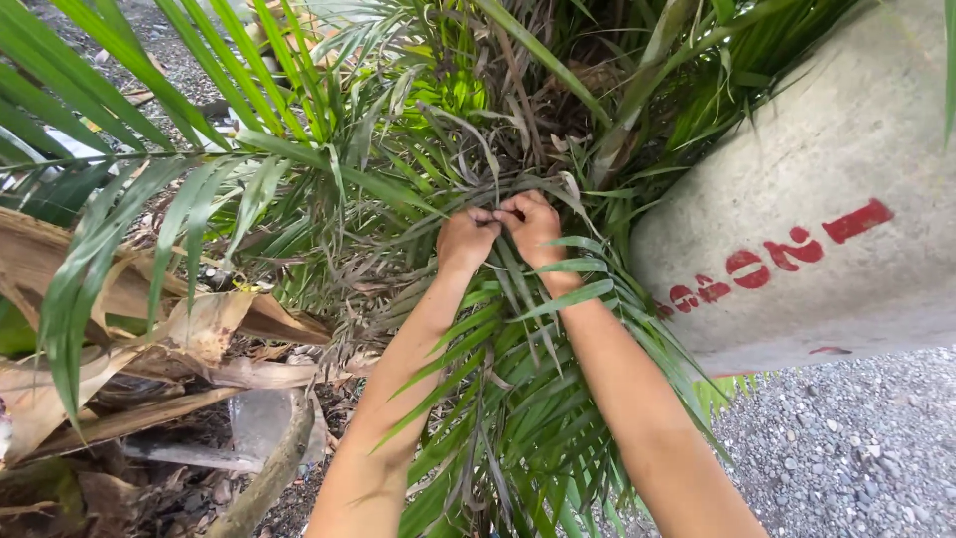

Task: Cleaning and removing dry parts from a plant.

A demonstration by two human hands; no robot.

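Head view: left hand (466,239) and right hand (533,227) (both fisted) around palm leaflets (518,289).

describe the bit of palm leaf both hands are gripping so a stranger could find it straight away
Start at the big grey concrete block with red markings on the right, then look left into the palm clump. The arching frond hanging down between the forearms is pinched at its top by the left hand and right hand, fists touching; neighbouring fronds are unheld.

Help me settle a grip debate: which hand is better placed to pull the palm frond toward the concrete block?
Probably the right hand: it grips the frond on the side nearer the concrete block; the left hand sits farther away.
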